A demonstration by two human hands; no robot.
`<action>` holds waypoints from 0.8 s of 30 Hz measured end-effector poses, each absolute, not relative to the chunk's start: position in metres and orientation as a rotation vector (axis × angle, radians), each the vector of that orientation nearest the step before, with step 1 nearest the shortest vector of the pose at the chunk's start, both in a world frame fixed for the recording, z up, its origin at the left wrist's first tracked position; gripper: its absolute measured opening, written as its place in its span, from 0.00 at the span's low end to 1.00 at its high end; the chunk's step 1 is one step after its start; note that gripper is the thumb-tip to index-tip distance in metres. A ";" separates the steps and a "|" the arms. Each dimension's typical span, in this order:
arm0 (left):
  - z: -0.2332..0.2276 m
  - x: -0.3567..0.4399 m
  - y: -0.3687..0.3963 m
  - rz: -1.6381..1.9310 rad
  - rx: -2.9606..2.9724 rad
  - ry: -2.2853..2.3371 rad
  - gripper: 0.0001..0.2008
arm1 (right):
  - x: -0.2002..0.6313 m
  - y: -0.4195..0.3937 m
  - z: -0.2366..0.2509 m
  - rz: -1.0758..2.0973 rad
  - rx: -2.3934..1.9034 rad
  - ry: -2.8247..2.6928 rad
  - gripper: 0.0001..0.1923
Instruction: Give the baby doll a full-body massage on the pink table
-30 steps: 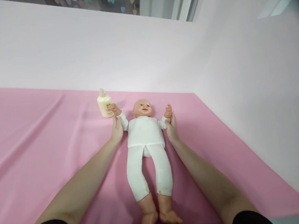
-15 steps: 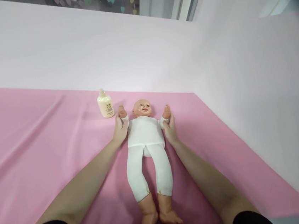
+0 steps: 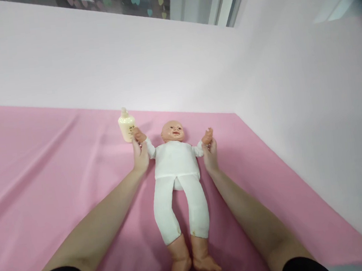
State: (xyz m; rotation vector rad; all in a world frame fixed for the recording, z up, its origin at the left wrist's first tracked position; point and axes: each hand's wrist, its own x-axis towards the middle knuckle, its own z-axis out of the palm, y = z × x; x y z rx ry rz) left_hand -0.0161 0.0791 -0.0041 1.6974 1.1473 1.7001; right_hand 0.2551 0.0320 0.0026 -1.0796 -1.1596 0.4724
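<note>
Both hands on the doll (image 3: 175, 162), flat on its back mid-cloth (image 3: 42, 167). Left hand (image 3: 140, 156) and right hand (image 3: 210, 155) clamped round its wrists, spreading both arms outward. Bottle (image 3: 126, 124) upright just beside the doll's raised hand.

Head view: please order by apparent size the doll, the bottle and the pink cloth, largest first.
1. Pink cloth, which covers the whole surface.
2. Doll, lying on the cloth.
3. Bottle, the smallest; it stands farther from the camera, but the gap is too large for doubt.

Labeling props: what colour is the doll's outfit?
White, top and leggings alike; the doll shows plainly in the head view.
</note>
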 end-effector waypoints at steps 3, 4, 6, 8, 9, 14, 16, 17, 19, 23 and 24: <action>0.005 -0.008 0.067 1.610 1.985 1.147 0.24 | 0.246 0.024 0.007 0.420 -1.103 -1.393 0.26; 0.007 -0.006 0.065 1.536 2.119 1.152 0.24 | 0.245 0.022 0.008 0.381 -1.109 -1.492 0.24; 0.010 -0.002 0.061 1.382 2.344 1.147 0.23 | 0.243 0.021 0.009 0.305 -1.102 -1.684 0.22; 0.011 0.001 0.060 1.288 2.451 1.130 0.22 | 0.242 0.020 0.008 0.266 -1.084 -1.788 0.22; 0.012 0.001 0.059 1.281 2.458 1.126 0.22 | 0.242 0.021 0.008 0.259 -1.082 -1.789 0.22; 0.012 -0.002 0.062 1.516 2.157 1.091 0.24 | 0.242 0.020 0.008 0.384 -1.084 -1.551 0.25; 0.009 -0.004 0.065 1.595 1.963 1.054 0.25 | 0.241 0.021 0.009 0.470 -1.038 -1.452 0.28; 0.006 -0.006 0.068 1.620 1.866 1.059 0.26 | 0.242 0.022 0.010 0.493 -1.015 -1.408 0.29; 0.000 -0.009 0.074 1.668 1.687 1.098 0.26 | 0.245 0.026 0.008 0.495 -1.003 -1.309 0.31; -0.010 -0.014 0.087 1.753 1.343 1.150 0.24 | 0.261 0.041 -0.008 0.470 -1.122 -1.037 0.35; -0.011 -0.015 0.090 1.768 1.250 1.157 0.23 | 0.265 0.044 -0.012 0.455 -1.146 -1.006 0.35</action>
